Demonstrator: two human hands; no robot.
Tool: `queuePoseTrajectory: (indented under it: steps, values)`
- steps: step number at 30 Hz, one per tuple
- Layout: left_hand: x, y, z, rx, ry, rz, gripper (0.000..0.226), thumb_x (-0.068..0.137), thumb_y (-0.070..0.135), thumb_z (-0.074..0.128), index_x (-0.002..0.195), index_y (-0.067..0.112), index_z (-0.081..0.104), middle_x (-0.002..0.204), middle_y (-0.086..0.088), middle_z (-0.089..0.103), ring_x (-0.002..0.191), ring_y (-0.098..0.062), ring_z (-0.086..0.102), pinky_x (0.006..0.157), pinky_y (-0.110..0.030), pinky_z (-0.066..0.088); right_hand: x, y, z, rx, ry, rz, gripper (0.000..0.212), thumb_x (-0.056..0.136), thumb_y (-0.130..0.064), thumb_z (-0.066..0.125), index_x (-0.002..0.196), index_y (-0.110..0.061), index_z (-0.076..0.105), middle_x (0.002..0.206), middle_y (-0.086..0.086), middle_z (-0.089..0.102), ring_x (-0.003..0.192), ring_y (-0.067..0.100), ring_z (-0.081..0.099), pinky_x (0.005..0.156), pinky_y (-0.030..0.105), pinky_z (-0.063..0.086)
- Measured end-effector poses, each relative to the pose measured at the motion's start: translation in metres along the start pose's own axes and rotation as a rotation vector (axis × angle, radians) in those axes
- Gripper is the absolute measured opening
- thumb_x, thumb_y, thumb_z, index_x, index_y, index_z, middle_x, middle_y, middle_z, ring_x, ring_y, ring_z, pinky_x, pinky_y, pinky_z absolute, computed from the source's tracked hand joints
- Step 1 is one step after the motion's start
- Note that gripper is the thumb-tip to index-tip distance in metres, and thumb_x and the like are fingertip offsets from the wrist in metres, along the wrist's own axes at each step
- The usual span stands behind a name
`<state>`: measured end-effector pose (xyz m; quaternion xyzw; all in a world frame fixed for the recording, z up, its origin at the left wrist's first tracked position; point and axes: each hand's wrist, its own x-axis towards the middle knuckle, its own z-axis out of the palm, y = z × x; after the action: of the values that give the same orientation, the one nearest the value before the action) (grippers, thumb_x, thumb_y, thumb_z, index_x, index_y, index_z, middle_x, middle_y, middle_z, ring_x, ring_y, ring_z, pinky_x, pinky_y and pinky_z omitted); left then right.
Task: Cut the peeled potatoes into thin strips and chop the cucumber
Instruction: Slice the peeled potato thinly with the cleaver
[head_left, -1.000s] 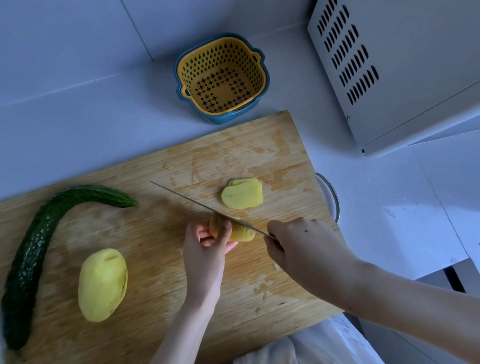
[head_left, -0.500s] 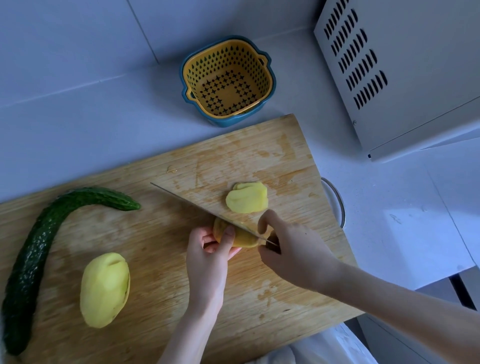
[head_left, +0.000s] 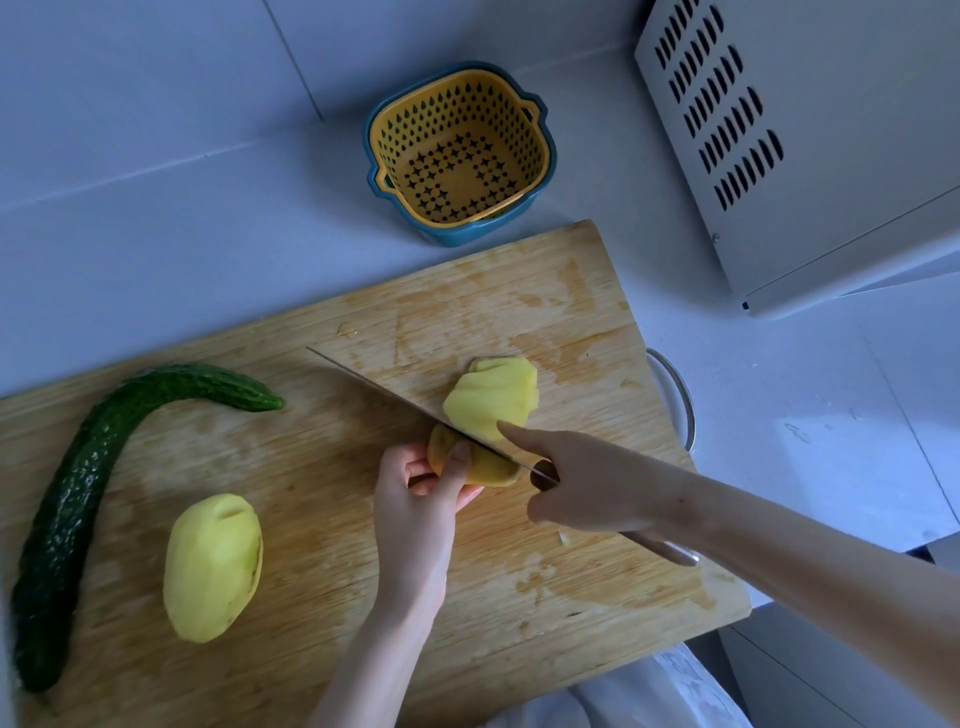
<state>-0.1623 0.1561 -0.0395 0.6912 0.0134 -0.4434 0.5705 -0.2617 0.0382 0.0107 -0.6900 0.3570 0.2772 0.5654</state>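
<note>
- Slices (head_left: 491, 400): the pile has grown in the last second and lies at 1 o'clock from the half potato (head_left: 485, 469).
- Left hand (head_left: 415, 506): you pinch the half potato.
- Right hand (head_left: 587, 488): you grip the knife (head_left: 395, 397), with your forefinger now stretched onto the slices.
- Whole potato (head_left: 213, 566) and cucumber (head_left: 78, 493): both uncut, at 8 and 9 o'clock on the board (head_left: 519, 597). In my judgement most of the cutting is still ahead.

dim, cool bluish light here, brightest on the counter (head_left: 810, 415) right of the knife (head_left: 395, 400) grip, shadows soft, focus crisp, wide-angle bend creeping in at the edges.
</note>
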Motion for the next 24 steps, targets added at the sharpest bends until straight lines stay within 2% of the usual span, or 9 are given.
queuePoseTrajectory:
  steps: [2,4,6,7,9,11,13,17,24]
  values:
    - [-0.001,0.000,0.000,-0.004,-0.009,0.010,0.037,0.071,0.025,0.069,0.099,0.003,0.056,0.095,-0.010,0.064,0.092,-0.022,0.068,0.077,-0.035,0.059,0.006,0.001,0.002,-0.031,0.079,0.020,0.074,0.087,-0.009,0.050,0.149,-0.025,0.013,0.078,-0.010,0.052,0.065,0.004,0.053,0.065,0.019,0.047]
    - [-0.001,0.000,0.000,0.005,-0.013,0.022,0.040,0.068,0.027,0.069,0.099,0.004,0.056,0.096,-0.009,0.064,0.092,-0.020,0.068,0.078,-0.035,0.059,0.006,0.003,0.007,-0.106,0.184,-0.020,0.059,0.090,-0.018,0.048,0.145,-0.025,0.029,0.076,-0.009,0.057,0.064,0.008,0.057,0.066,0.027,0.054]
    - [-0.001,-0.001,0.000,0.009,-0.010,0.033,0.037,0.069,0.026,0.068,0.096,0.004,0.055,0.094,-0.010,0.064,0.091,-0.021,0.068,0.077,-0.034,0.059,-0.003,0.004,0.012,-0.221,0.286,-0.064,0.032,0.093,-0.032,0.046,0.122,-0.023,0.057,0.074,-0.006,0.062,0.064,0.011,0.060,0.064,0.031,0.055]
    - [-0.001,-0.001,0.000,0.011,-0.010,0.039,0.035,0.069,0.025,0.067,0.094,0.004,0.055,0.093,-0.009,0.063,0.090,-0.020,0.068,0.077,-0.034,0.059,-0.009,0.004,0.015,-0.261,0.338,-0.078,0.028,0.094,-0.038,0.044,0.106,-0.021,0.064,0.069,-0.005,0.061,0.062,0.013,0.058,0.061,0.031,0.053]
    - [-0.002,-0.002,0.000,0.022,-0.018,0.059,0.031,0.071,0.025,0.067,0.091,0.005,0.054,0.090,-0.007,0.063,0.088,-0.019,0.068,0.076,-0.033,0.059,-0.019,0.005,0.017,-0.324,0.459,-0.111,0.036,0.093,-0.045,0.043,0.075,-0.019,0.061,0.056,-0.003,0.055,0.051,0.014,0.052,0.051,0.029,0.045]
    - [-0.002,-0.003,0.000,0.036,-0.027,0.085,0.029,0.072,0.025,0.067,0.089,0.006,0.053,0.087,-0.005,0.064,0.087,-0.018,0.068,0.078,-0.036,0.058,-0.027,0.008,0.013,-0.348,0.574,-0.147,0.044,0.092,-0.043,0.045,0.055,-0.021,0.044,0.045,-0.004,0.041,0.041,0.012,0.040,0.042,0.025,0.031]
    - [-0.003,-0.003,0.000,0.048,-0.030,0.106,0.029,0.073,0.026,0.067,0.090,0.007,0.053,0.086,-0.004,0.064,0.087,-0.018,0.068,0.079,-0.038,0.058,-0.035,0.010,0.008,-0.331,0.618,-0.155,0.046,0.091,-0.040,0.047,0.051,-0.022,0.035,0.042,-0.005,0.035,0.039,0.011,0.033,0.041,0.024,0.025]
    - [-0.005,-0.005,0.001,0.039,-0.021,0.133,0.027,0.074,0.026,0.066,0.087,0.008,0.052,0.081,0.002,0.064,0.083,-0.014,0.069,0.077,-0.036,0.059,-0.052,0.011,0.009,-0.412,0.635,-0.142,0.041,0.090,-0.040,0.044,0.058,-0.015,0.045,0.044,-0.005,0.036,0.042,0.018,0.038,0.045,0.031,0.033]
    - [-0.004,-0.008,0.001,0.081,0.003,0.161,0.025,0.077,0.027,0.066,0.086,0.009,0.050,0.084,-0.004,0.061,0.082,-0.014,0.068,0.076,-0.035,0.059,-0.061,0.014,0.023,-0.554,0.673,-0.156,0.040,0.088,-0.033,0.053,0.056,-0.020,0.033,0.041,-0.007,0.021,0.034,0.016,0.023,0.035,0.029,0.030]
